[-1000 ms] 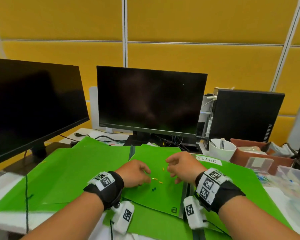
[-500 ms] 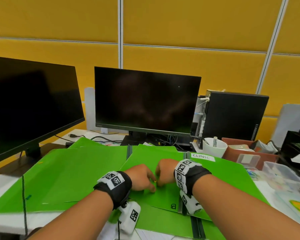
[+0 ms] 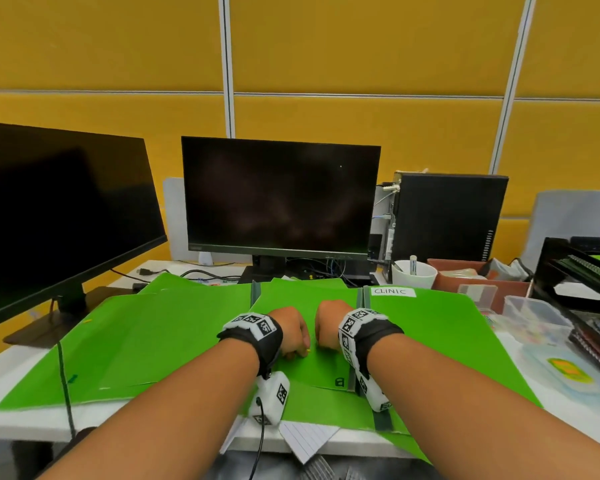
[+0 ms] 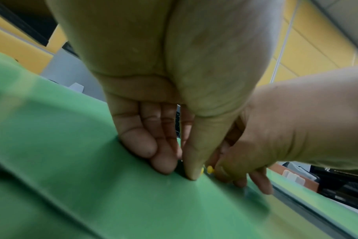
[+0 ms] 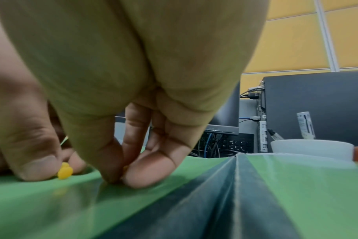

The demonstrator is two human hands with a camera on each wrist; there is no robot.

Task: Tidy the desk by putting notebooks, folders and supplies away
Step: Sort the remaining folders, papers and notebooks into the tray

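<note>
Several green folders cover the desk: a left one [image 3: 153, 341], a middle one [image 3: 312, 372] and a right one [image 3: 447, 341] labelled CLINIC. Both hands sit knuckle to knuckle on the middle folder [image 4: 92, 177]. My left hand [image 3: 300, 348] has its fingers curled down, thumb tip on the folder, pinching a small yellow pin [image 4: 209, 169] against a fingertip. My right hand [image 3: 323, 344] pinches another yellow bit [image 5: 125, 168] between thumb and forefinger [image 5: 121, 177]. The left hand's pin [image 5: 64, 173] shows beside the left thumb in the right wrist view.
Two dark monitors [image 3: 281, 199] stand behind, a black PC tower [image 3: 447, 220] at the right. A white mug [image 3: 414, 275], brown tray [image 3: 478, 282], clear plastic box [image 3: 534, 317] and black rack [image 3: 575, 271] crowd the right side. Lined paper [image 3: 305, 441] overhangs the front edge.
A second ago the hands were apart with several small pins loose on the folder between them. They have closed together over the pins and drawn slightly nearer to me.
</note>
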